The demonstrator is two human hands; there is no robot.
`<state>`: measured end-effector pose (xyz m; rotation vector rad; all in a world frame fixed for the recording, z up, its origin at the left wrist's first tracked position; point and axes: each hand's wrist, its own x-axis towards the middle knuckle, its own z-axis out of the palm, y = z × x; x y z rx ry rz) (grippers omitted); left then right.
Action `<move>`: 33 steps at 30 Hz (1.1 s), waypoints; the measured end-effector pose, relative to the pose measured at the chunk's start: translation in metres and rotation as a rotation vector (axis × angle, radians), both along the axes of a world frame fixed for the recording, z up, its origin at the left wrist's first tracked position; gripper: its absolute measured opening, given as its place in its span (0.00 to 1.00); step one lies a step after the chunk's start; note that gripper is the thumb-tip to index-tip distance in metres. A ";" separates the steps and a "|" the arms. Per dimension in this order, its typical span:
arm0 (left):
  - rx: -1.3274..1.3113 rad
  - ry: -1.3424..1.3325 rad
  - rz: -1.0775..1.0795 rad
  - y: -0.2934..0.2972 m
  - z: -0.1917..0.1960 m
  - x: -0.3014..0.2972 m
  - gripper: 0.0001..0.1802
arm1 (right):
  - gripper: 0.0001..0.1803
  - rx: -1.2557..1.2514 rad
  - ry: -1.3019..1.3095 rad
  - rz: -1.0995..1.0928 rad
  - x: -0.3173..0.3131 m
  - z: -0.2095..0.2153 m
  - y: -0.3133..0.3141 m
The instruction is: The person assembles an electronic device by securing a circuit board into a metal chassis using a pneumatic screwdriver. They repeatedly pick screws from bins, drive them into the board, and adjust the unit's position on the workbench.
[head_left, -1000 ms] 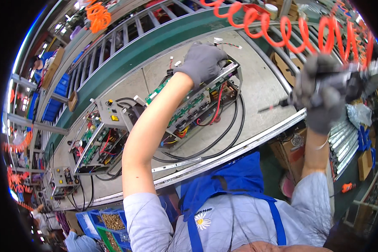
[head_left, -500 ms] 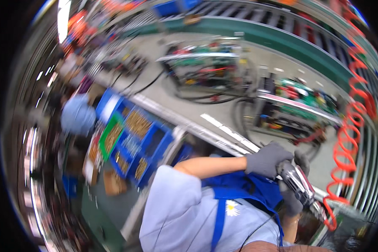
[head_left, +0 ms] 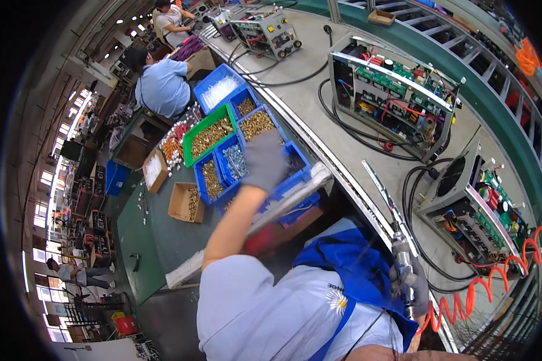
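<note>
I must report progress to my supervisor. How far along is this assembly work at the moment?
Done: nothing looks finished; the nearest unit and the unit behind it both stand open, circuit boards and wires exposed. In hand: the gloved left hand reaches into a blue bin among the trays of small metal parts, while the right hand grips a pneumatic screwdriver on a red coiled hose. Left: fastening and closing both units, apparently.

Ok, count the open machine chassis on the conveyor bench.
3. One small unit at the far end, one large open chassis mid-bench, one nearest the right hand holding the air screwdriver. More may be hidden beyond the rim.
</note>
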<state>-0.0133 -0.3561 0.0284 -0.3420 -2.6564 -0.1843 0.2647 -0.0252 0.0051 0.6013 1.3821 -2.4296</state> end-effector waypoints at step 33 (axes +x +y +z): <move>1.834 -0.753 -0.313 -0.109 -0.005 -0.067 0.19 | 0.57 0.072 0.183 -0.536 0.070 0.038 0.037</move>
